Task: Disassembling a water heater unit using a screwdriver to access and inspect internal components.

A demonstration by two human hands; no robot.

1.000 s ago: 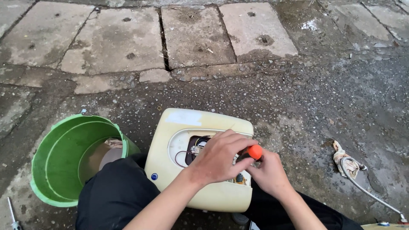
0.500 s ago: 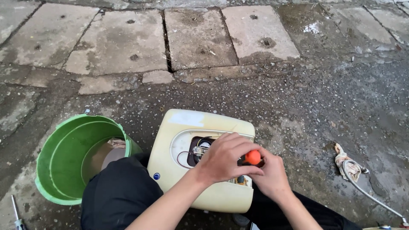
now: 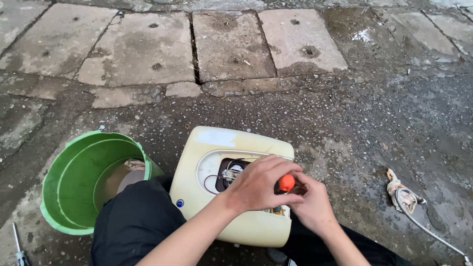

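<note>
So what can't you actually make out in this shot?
- Head view: the tool's tip under the orange handle, hidden by the left hand and right hand.
- The parts inside the cream casing: too small.
- The bucket floor: covered by the dark knee.
- The hose: cut off by the edge.

The casing lies at centre, on the ground between the person's knees; both hands rest on its open hatch, the left hand at 9 o'clock of the right hand, a screwdriver handle between them; the bucket stands at 9 o'clock of the casing, just beside it; a second screwdriver lies at 8 o'clock of the bucket; a hose lies at 3 o'clock, well apart; paving slabs lie at 12 o'clock, beyond.
</note>
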